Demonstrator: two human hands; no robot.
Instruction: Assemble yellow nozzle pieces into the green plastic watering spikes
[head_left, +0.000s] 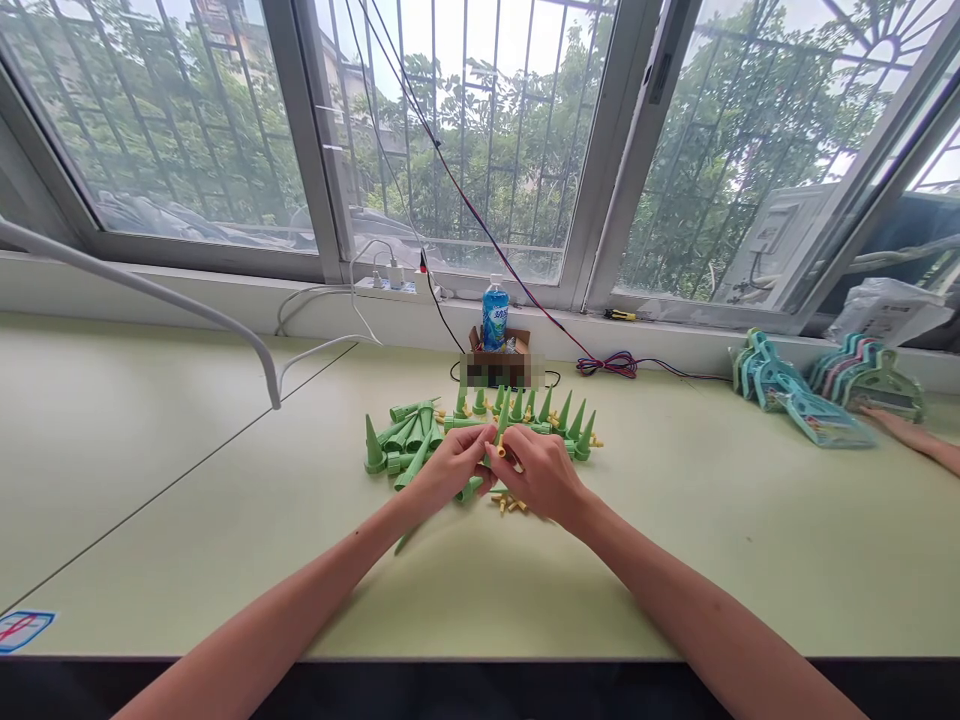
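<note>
Both my hands meet over the middle of the pale green table [720,560]. Closed around a green plastic watering spike [503,408] is my left hand [454,464]; the spike points up and away from me. My right hand [546,468] pinches a small yellow plastic valve [501,452] against the spike's near side; whether it is seated in it is hidden by my fingers. Loose green spikes [412,432] lie in a heap to the left. Behind my hands, several upright spikes [576,422] stand with yellow pieces beside them. More yellow valves [511,504] lie just below my right hand.
A blue bottle [495,316] stands in a small cardboard box [528,342] by the window sill. Right of it lies a coiled cable [611,365]. Dustpan-like bagged items [829,415] sit far right, where another person's hand [889,420] reaches in. A white tube [161,283] arches over the left side.
</note>
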